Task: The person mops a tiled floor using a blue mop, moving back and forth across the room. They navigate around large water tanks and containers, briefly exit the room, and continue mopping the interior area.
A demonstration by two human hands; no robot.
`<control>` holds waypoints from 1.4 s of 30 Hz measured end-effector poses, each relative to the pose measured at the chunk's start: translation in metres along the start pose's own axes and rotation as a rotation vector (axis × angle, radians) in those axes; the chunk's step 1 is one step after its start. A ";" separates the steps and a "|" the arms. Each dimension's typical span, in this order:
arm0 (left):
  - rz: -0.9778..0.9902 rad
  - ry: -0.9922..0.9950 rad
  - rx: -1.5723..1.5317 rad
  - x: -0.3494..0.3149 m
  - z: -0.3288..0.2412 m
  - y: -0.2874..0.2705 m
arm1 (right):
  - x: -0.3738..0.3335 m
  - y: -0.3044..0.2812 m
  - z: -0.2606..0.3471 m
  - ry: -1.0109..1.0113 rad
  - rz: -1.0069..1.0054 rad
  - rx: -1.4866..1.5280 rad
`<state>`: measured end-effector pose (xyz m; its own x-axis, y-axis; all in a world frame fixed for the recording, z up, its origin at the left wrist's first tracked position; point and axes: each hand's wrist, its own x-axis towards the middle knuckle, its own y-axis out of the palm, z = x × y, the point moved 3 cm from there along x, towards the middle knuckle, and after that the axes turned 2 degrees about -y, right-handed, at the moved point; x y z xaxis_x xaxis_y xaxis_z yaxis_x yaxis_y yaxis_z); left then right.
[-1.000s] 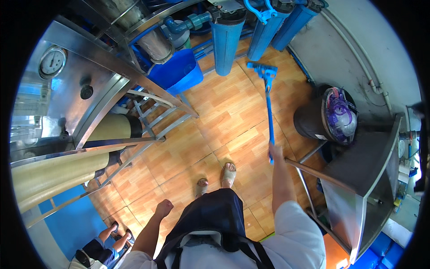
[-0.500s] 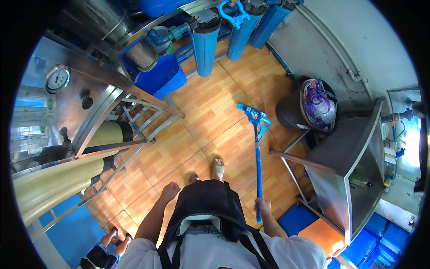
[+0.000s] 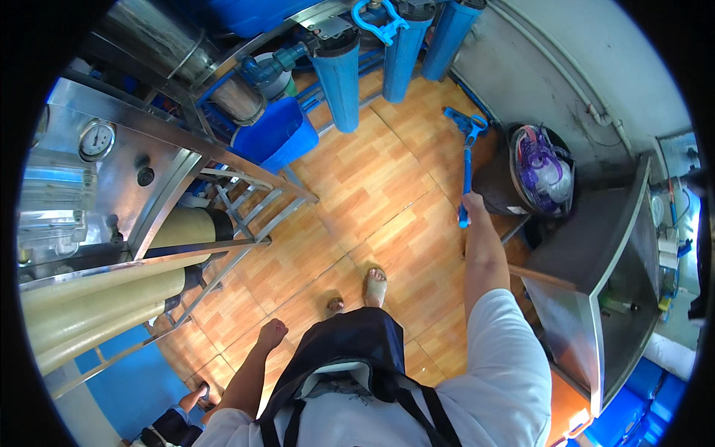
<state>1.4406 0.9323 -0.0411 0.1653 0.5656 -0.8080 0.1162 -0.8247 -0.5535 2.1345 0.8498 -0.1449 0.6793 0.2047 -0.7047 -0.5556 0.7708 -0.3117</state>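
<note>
Clenching the left hand, seemingly on nothing; with the right hand, grasping the mop, out ahead over the floor, beside the bin. Probably mopping; next, calls for steering clear of the bin.

A long-handled blue tool is gripped by the bare right hand near a round black bin; the left hand is curled.

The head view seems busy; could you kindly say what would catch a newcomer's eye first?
The blue long-handled tool in the person's right grip stands out first, right of centre above the wood-patterned floor. Next come three blue cylinders along the top and, at right, the dark bin holding a purple tangle.
</note>
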 end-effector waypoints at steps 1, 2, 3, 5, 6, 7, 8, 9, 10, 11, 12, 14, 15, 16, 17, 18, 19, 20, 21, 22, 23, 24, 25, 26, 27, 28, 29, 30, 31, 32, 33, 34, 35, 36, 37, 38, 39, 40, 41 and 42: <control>0.001 0.006 0.022 0.001 -0.001 -0.002 | -0.009 -0.002 -0.024 -0.029 -0.013 -0.101; 0.003 0.001 0.038 0.004 -0.002 -0.003 | -0.026 -0.006 -0.056 -0.110 0.009 -0.170; 0.006 0.054 0.063 0.008 -0.006 -0.005 | -0.046 -0.015 -0.091 -0.135 -0.025 -0.306; 0.017 0.106 0.102 0.018 -0.013 -0.008 | -0.105 -0.031 -0.166 -0.107 -0.020 -0.336; 0.023 0.141 0.076 0.022 -0.016 -0.011 | -0.146 -0.041 -0.204 -0.044 0.010 -0.299; 0.007 0.192 0.049 0.026 -0.020 -0.013 | -0.190 -0.045 -0.232 -0.101 -0.003 -0.358; 0.006 0.194 0.030 0.029 -0.024 -0.016 | -0.239 -0.050 -0.260 -0.042 0.009 -0.341; -0.008 0.253 -0.001 0.031 -0.028 -0.019 | -0.290 -0.053 -0.283 0.048 0.064 -0.265; -0.014 0.285 -0.024 0.032 -0.031 -0.022 | -0.339 -0.052 -0.299 0.146 0.102 -0.263; -0.021 0.317 -0.047 0.032 -0.033 -0.025 | -0.385 -0.049 -0.309 0.295 0.102 -0.196; -0.018 0.332 -0.051 0.030 -0.033 -0.026 | -0.425 -0.045 -0.315 0.485 0.117 -0.147; -0.012 0.363 -0.053 0.026 -0.028 -0.029 | -0.481 -0.036 -0.310 0.633 0.090 -0.035; 0.003 0.352 -0.034 0.024 -0.022 -0.030 | -0.501 -0.035 -0.304 0.591 0.044 0.014; 0.015 0.338 -0.016 0.022 -0.014 -0.030 | -0.513 -0.033 -0.298 0.547 -0.001 0.061; 0.023 0.319 -0.010 0.021 -0.005 -0.029 | -0.514 -0.032 -0.291 0.545 -0.001 0.144; 0.028 0.325 0.053 0.019 0.006 -0.028 | -0.511 -0.032 -0.287 0.548 -0.001 0.227; 0.033 0.329 0.110 0.018 0.020 -0.029 | -0.508 -0.033 -0.286 0.560 -0.025 0.283; 0.031 0.334 0.164 0.019 0.032 -0.031 | -0.497 -0.034 -0.282 0.528 -0.029 0.330; 0.017 0.298 0.149 0.016 0.048 -0.031 | -0.484 -0.036 -0.280 0.514 -0.067 0.318; -0.002 0.261 0.136 0.013 0.063 -0.033 | -0.466 -0.037 -0.273 0.423 -0.076 0.348; -0.018 0.201 0.120 0.014 0.077 -0.037 | -0.446 -0.036 -0.265 0.337 -0.083 0.342; 0.019 0.195 0.166 0.015 0.091 -0.041 | -0.424 -0.034 -0.258 0.301 -0.092 0.362; 0.013 0.181 0.184 0.016 0.104 -0.045 | -0.398 -0.030 -0.249 0.259 -0.102 0.361; 0.006 0.163 0.204 0.015 0.117 -0.047 | -0.371 -0.026 -0.240 0.228 -0.108 0.394; -0.006 0.158 0.216 0.015 0.128 -0.049 | -0.346 -0.024 -0.231 0.283 -0.066 0.432; -0.083 0.216 0.179 0.013 0.135 -0.051 | -0.323 -0.021 -0.224 0.338 -0.020 0.452; -0.082 0.222 0.168 0.016 0.139 -0.053 | -0.306 -0.012 -0.223 0.346 -0.021 0.363; -0.075 0.227 0.159 0.016 0.145 -0.053 | -0.294 0.002 -0.230 0.356 -0.013 0.279; -0.067 0.233 0.146 0.016 0.147 -0.052 | -0.286 0.009 -0.239 0.355 0.009 0.188; -0.047 0.196 0.114 0.016 0.149 -0.050 | -0.287 0.011 -0.255 0.339 0.002 0.101; -0.027 0.163 0.090 0.017 0.149 -0.048 | -0.298 0.014 -0.279 0.318 0.009 0.020; -0.001 0.113 0.041 0.019 0.146 -0.047 | -0.311 0.017 -0.301 0.285 0.021 -0.067; -0.007 0.174 0.035 0.022 0.140 -0.046 | -0.333 0.017 -0.324 0.315 0.028 -0.122; -0.002 0.214 0.010 0.023 0.135 -0.045 | -0.364 0.013 -0.350 0.369 -0.006 -0.225; 0.006 0.239 -0.027 0.024 0.131 -0.044 | -0.403 0.005 -0.370 0.377 0.000 -0.241; 0.016 0.265 -0.065 0.027 0.126 -0.043 | -0.444 -0.001 -0.384 0.353 0.058 -0.388; 0.013 0.294 -0.078 0.028 0.122 -0.043 | -0.488 -0.006 -0.396 0.521 0.027 -0.328; 0.014 0.299 -0.083 0.031 0.118 -0.041 | -0.533 -0.011 -0.400 0.582 -0.008 -0.211; 0.025 0.282 -0.096 0.032 0.117 -0.040 | -0.567 -0.018 -0.394 0.560 0.072 -0.307; 0.020 0.298 -0.079 0.034 0.116 -0.039 | -0.592 -0.024 -0.383 0.535 0.035 -0.352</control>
<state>1.3282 0.9833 -0.0699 0.4467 0.5348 -0.7172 0.1838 -0.8394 -0.5115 1.5622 0.4787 0.0352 0.3754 -0.1729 -0.9106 -0.7593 0.5060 -0.4092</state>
